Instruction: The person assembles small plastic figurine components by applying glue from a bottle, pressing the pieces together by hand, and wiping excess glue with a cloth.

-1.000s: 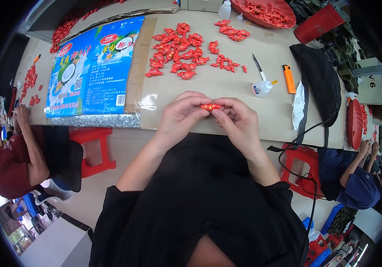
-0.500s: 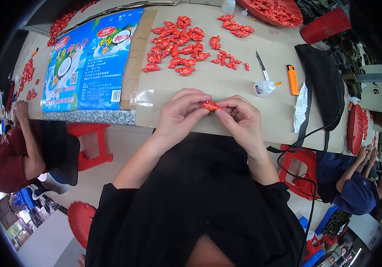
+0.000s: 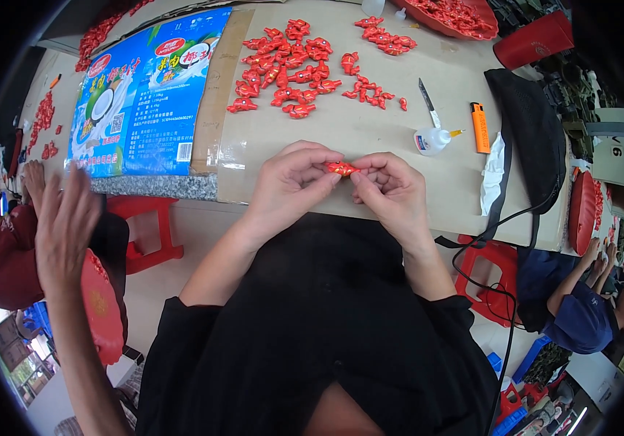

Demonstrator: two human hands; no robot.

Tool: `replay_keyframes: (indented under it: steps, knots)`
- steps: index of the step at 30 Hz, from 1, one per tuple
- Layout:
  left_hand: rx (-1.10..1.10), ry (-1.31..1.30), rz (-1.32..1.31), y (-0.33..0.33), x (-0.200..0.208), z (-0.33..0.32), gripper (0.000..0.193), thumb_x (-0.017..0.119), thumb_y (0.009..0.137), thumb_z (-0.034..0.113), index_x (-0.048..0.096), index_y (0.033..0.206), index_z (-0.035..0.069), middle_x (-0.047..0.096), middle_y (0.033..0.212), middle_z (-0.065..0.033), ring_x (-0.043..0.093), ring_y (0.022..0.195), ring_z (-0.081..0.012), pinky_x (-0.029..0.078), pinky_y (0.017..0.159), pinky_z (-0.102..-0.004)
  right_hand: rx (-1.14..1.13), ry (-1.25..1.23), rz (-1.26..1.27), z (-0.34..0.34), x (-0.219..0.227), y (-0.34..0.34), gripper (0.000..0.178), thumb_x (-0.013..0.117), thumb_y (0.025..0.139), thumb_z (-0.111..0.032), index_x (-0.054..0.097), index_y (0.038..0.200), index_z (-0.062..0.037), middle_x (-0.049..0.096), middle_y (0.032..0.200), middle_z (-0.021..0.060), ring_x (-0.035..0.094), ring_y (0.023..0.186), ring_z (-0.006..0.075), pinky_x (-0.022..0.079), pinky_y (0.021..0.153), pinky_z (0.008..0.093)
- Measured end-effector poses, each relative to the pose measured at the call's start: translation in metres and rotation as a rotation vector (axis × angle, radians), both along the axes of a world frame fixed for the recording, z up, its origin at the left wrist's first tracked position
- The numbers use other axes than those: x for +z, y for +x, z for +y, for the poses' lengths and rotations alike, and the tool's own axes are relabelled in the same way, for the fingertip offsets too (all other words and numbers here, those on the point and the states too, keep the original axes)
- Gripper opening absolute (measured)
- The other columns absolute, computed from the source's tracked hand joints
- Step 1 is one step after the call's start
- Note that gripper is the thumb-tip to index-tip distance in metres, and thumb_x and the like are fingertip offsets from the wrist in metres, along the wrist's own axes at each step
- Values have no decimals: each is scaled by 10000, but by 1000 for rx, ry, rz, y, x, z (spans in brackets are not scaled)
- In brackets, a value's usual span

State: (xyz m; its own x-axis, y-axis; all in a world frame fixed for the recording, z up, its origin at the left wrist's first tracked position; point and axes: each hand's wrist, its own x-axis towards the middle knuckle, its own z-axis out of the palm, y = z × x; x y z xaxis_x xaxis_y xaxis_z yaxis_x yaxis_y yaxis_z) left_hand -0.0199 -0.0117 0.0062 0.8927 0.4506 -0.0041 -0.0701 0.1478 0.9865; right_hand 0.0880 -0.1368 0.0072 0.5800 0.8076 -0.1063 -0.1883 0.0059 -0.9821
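Red toy (image 3: 341, 168) is over the table (image 3: 384, 134), near side, left hand (image 3: 291, 179) pinching its left end, right hand (image 3: 393, 186) its right. Prob a fiddly two-handed bit; next move calls for steady fingertips imo.

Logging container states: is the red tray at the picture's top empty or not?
Not empty: the red tray holds many small red pieces. How full, I cannot tell: the frame cuts it.
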Motion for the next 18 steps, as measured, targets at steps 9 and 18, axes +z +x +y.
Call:
replay_keyframes:
  steps: [9,18]
  knots:
    - [-7,-34,11,2,-2,5,212,534,759,-75,545,971,-59,473,989,-78,554,840,-116,470,711,-204,26,-30,44,5,3,3,80,579,774,-1,549,841,33,573,703,28,528,582,37,429,519,155]
    - [-60,-11,9,3,-6,3,199,538,743,-66,549,941,-45,486,982,-81,552,840,-108,464,690,-185,5,-40,37,0,1,0,74,578,774,4,549,838,28,567,705,18,525,593,34,432,524,153]
